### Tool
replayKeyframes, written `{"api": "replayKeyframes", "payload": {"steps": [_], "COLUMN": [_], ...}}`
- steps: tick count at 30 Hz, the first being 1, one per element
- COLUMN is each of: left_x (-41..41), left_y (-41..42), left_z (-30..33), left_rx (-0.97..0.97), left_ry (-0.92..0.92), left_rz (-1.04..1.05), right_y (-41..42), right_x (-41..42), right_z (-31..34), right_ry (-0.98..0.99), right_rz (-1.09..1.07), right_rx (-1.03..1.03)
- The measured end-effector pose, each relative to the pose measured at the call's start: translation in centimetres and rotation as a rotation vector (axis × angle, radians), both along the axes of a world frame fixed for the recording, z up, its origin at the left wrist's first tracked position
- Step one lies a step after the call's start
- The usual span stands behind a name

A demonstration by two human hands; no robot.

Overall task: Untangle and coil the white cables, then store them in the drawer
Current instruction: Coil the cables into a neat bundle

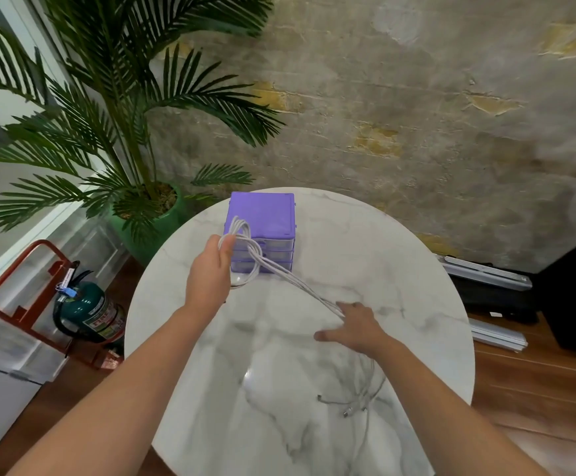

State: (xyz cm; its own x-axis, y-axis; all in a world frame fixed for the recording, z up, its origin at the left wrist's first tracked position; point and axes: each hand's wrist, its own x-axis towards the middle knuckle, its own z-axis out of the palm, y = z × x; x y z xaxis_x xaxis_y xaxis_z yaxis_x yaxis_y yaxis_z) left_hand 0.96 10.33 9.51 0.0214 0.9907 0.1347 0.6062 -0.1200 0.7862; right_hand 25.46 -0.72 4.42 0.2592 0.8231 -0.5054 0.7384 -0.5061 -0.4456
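We judge the coiling step to be in hand. The left hand [211, 269] is raised over the bench [399, 269], its grip curled round a few loops of the white cables [300, 286]; the loops hang in front of the purple drawer unit [262, 218] from this view. From the loops a bundle of strands runs taut, down and to the right, to the right hand [355, 328]. That hand lies low over the bench top with fingers spread and fairly straight; the strands pass at its fingertips, but we cannot tell whether it pinches them or only guides them. Behind the right hand the loose tails trail toward the near edge, ending in small metal plugs [348, 412].

A fair length is not yet wound, so we put the task around midway. Next move, as we judge it: feed more slack from the right hand into another loop on the left, keeping the strands together so the free ends do not snag.

The drawers look closed; one must be opened before storing, and both hands are occupied.

Around: a potted palm [108, 115] in a green pot, left of the bench; a green fire extinguisher [87, 310] in a red stand [22, 269] on the floor; dark cases and pale rails at right. Nothing lies across the cable path.
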Motion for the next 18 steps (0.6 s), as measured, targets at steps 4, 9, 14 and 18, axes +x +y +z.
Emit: {"api": "replayKeyframes", "payload": {"steps": [4, 9, 14, 18], "left_x": [2.0, 3.1, 3.5, 3.2], "left_y": [-1.4, -2.0, -2.0, -1.2], "left_z": [0.2, -0.2, 0.1, 0.2], "left_rx": [0.03, 0.045, 0.095, 0.089], "left_ry": [-0.072, -0.068, 0.097, 0.162], "left_rz": [-0.1, -0.115, -0.055, 0.022], "right_y": [2.0, 4.0, 3.3, 2.4], "right_x": [-3.7, -7.1, -9.0, -10.0], "right_z": [4.4, 6.7, 7.1, 7.0], "right_ry": [0.224, 0.271, 0.003, -0.12], "right_rz": [0.003, -0.042, 0.076, 0.147], "right_rx": [0.396, 0.445, 0.359, 0.354]}}
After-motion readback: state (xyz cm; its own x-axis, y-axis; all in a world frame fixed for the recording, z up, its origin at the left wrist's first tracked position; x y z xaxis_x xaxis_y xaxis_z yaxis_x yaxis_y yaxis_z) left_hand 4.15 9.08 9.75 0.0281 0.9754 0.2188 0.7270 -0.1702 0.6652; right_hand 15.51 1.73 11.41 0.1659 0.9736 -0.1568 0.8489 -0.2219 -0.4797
